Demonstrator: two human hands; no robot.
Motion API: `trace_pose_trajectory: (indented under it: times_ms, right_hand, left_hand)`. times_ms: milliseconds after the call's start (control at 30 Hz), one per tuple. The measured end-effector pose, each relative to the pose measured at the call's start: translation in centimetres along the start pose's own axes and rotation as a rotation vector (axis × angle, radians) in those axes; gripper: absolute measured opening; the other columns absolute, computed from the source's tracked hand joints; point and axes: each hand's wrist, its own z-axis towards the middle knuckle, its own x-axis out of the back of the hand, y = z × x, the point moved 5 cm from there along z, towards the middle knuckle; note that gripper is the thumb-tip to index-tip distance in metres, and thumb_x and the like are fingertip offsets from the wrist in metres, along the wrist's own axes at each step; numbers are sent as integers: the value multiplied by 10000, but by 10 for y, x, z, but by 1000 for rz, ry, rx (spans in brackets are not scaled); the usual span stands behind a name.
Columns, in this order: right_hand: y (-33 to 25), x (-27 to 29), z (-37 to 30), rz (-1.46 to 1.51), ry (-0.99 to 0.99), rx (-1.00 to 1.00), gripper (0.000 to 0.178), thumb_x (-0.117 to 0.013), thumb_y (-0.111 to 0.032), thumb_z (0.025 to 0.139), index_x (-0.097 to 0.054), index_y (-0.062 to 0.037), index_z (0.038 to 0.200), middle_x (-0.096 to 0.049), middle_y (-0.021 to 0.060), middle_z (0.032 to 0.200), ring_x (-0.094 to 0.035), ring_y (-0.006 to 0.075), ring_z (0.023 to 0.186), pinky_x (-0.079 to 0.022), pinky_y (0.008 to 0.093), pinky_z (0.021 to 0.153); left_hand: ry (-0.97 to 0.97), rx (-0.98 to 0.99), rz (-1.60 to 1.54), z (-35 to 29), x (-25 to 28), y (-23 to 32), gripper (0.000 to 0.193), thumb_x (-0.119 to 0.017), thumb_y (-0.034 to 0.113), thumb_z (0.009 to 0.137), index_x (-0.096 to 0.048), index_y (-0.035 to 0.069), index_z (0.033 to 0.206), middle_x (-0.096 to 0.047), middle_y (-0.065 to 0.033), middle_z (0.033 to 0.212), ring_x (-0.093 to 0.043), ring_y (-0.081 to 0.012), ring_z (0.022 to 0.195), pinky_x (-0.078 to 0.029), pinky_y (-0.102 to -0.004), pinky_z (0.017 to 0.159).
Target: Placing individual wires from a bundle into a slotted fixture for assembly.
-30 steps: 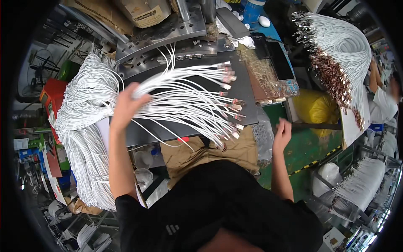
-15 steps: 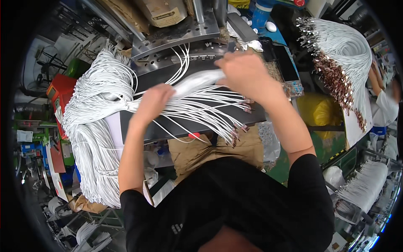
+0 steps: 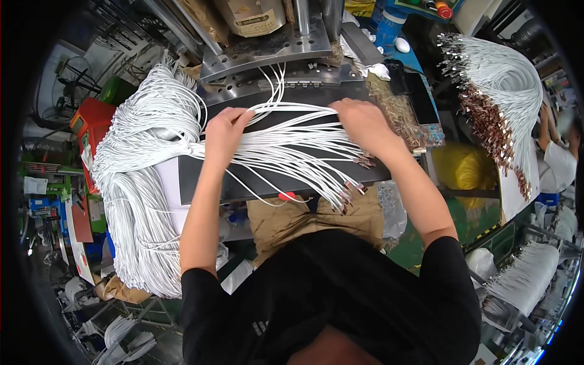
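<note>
A fan of white cables [image 3: 286, 139] lies across a black board [image 3: 207, 182] in front of me, its brown-and-silver terminal ends [image 3: 351, 193] pointing right and toward me. My left hand [image 3: 224, 135] is closed on several strands near the fan's left side, thumb and fingers pinched together. At the far right side my right hand [image 3: 365, 125] grips the ends of a few cables stretched between both hands; its fingers hide those tips. Farther left, a thick heap of white cables [image 3: 146, 121] spills over the board's side.
Beyond the board stands a metal press [image 3: 267, 55] with posts and a perforated plate; several cables run under it. A blue bottle [image 3: 389, 27] and a dark phone-like slab [image 3: 420, 97] are back right. Another cable bundle [image 3: 505, 73] hangs at right, near another person's arm [image 3: 543, 128].
The strands between my hands were raised and blurred; now they are still and stretched lower. My right hand has come down and a little right. The left hand has moved slightly up.
</note>
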Motion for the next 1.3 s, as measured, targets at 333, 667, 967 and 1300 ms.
trace_pose_trajectory:
  times_ms: [333,667,967,1300]
  right_hand:
    - [-36,-7,34,133,25,-85,234,-609,-110,839,-637,-92,1071,-664,101,961,-647,276,979,-507,407,817]
    - [-43,-13,5,-146,101,365,242,-567,-123,868,-658,-59,1084,-648,103,947,-619,301,894,-515,425,781]
    - [-29,-8,45,980,103,-90,350,-597,-353,933,-684,-33,1045,-693,136,1042,-653,312,978,-509,433,854]
    - [-1,-37,19,153,-413,-127,226,-590,-217,930,-699,-30,995,-676,117,967,-631,338,946,-509,424,847]
  left_hand:
    - [326,-163,210,3,33,35,210,-642,222,952,-675,15,938,-644,-107,795,-615,-279,708,-470,-365,639]
    - [-759,478,-941,-80,-72,66,358,-516,331,1042,-623,8,1153,-504,61,738,-420,-66,609,-335,-235,542]
    - [-513,500,-887,-37,-91,72,343,-507,315,1045,-632,8,1133,-445,67,697,-326,-26,549,-245,-199,496]
    - [-235,475,-1099,46,-84,30,270,-611,238,987,-659,2,1110,-673,-62,878,-635,-128,736,-533,-259,685]
